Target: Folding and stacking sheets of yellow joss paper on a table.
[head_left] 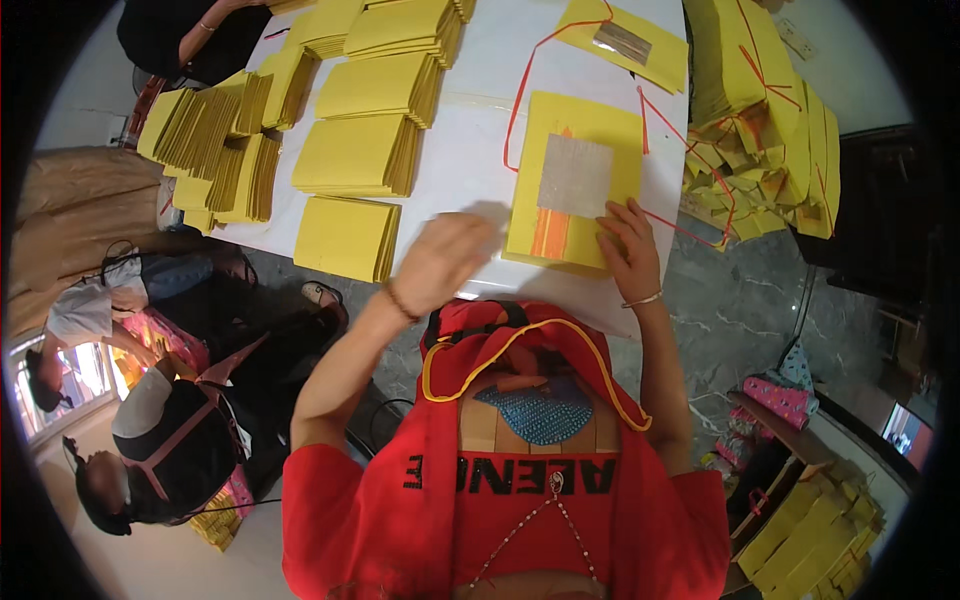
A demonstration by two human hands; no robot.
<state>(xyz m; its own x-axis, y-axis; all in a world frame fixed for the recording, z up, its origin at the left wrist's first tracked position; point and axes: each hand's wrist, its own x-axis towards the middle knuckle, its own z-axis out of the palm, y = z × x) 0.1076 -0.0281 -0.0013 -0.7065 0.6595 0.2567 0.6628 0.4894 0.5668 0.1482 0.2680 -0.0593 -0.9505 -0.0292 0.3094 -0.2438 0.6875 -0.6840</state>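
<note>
On the white table [470,130] in front of me lies a large piece of yellow joss paper [525,215] with a silver-grey square [576,175] and an orange patch. My right hand [630,250] rests at its lower right, fingers stretched and fingertips against the square's corner and the paper. My left hand [445,262] is in the air left of the paper, over the table's near edge. Motion blurs its fingers, so its grip is unclear. Closest to it on the left is a stack of folded yellow paper [345,238].
More yellow stacks [375,85] fill the table's left side. A second yellow sheet [660,60] lies at the far right, near a loose red string [520,95]. Yellow bundles tied in red [760,150] stand beyond the right edge. Other people [170,430] are at the left.
</note>
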